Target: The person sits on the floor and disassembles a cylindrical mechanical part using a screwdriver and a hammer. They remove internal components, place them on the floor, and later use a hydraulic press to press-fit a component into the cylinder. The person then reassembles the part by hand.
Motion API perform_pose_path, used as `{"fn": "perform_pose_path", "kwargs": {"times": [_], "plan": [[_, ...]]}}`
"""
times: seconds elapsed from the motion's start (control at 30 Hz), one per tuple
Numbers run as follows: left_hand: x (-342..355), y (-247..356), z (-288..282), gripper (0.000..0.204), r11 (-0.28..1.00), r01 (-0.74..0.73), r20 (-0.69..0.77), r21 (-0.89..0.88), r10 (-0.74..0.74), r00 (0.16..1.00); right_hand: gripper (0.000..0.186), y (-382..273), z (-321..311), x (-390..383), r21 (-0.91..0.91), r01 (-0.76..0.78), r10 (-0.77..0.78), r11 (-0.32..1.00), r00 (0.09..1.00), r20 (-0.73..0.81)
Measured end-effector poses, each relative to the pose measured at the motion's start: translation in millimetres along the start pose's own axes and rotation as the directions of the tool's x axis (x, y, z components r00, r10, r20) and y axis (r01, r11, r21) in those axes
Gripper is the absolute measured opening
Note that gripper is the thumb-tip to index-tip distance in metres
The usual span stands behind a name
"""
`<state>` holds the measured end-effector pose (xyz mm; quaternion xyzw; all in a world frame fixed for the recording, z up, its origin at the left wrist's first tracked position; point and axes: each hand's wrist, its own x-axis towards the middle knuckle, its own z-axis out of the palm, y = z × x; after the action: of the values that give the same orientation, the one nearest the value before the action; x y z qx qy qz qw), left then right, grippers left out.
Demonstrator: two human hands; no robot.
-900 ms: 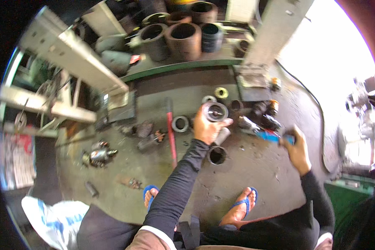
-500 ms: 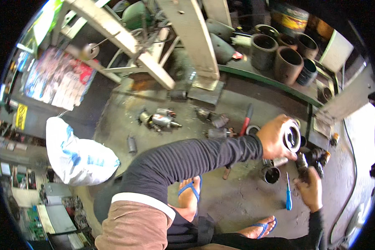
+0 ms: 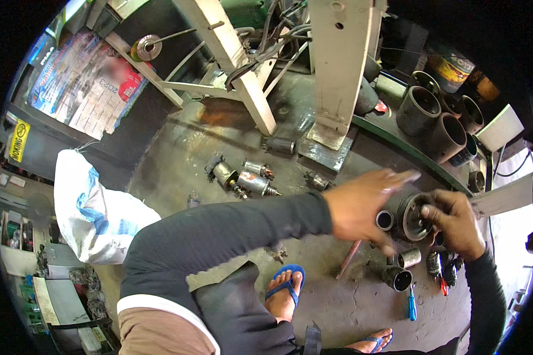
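My right hand (image 3: 459,222) grips a dark, round, grooved metal part (image 3: 413,219), its thumb across the face. Motion smears my left hand (image 3: 367,210), whose fingers are spread just left of that part, apparently holding nothing. A small metal ring (image 3: 384,220) shows between its thumb and fingers, below or behind them. On the floor under both hands lie a hollow dark sleeve (image 3: 401,278), a short metal cylinder (image 3: 410,258), a blue-handled screwdriver (image 3: 412,306), a red bar (image 3: 346,263) and several dark parts (image 3: 447,266).
Several metal cylinders (image 3: 418,112) stand on a green-edged shelf at right. Pale steel legs (image 3: 331,89) rise ahead. Used motor parts (image 3: 254,183) lie on the floor (image 3: 160,171). A white sack (image 3: 89,201) stands at left, near my feet (image 3: 284,299).
The view has turned leftward. The round part has passed from my left hand to my right; my left fingers have opened. The screwdriver, earlier in my right hand, now lies on the floor.
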<state>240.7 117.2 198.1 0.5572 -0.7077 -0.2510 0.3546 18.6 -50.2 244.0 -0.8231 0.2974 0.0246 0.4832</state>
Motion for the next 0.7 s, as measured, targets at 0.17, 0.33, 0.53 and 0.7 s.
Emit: {"fn": "perform_pose_path", "kwargs": {"times": [0.17, 0.33, 0.53, 0.7], "plan": [[-117.8, -166.6, -64.3, 0.052, 0.752, 0.569, -0.118, 0.332, -0.566, 0.816, 0.038, 56.7, 59.3, 12.9, -0.186, -0.028, 0.059, 0.982, 0.985, 0.164], [-121.7, -251.3, -94.2, 0.063, 0.648, 0.582, -0.271, 0.491, -0.522, 0.809, 0.040, 93.0, 138.1, 0.9, -0.330, -0.038, 0.172, 0.943, 0.906, 0.387], [-93.4, -308.9, -71.8, 0.069, 0.535, 0.502, -0.085, 0.680, -0.623, 0.778, 0.039, 92.9, 162.2, -20.6, -0.114, -0.059, 0.101, 0.992, 0.909, 0.405], [-100.6, -323.0, -71.7, 0.065, 0.528, 0.510, -0.043, 0.679, -0.666, 0.745, 0.039, 67.3, 130.2, -16.3, -0.028, -0.085, 0.090, 0.996, 0.965, 0.246]]}}
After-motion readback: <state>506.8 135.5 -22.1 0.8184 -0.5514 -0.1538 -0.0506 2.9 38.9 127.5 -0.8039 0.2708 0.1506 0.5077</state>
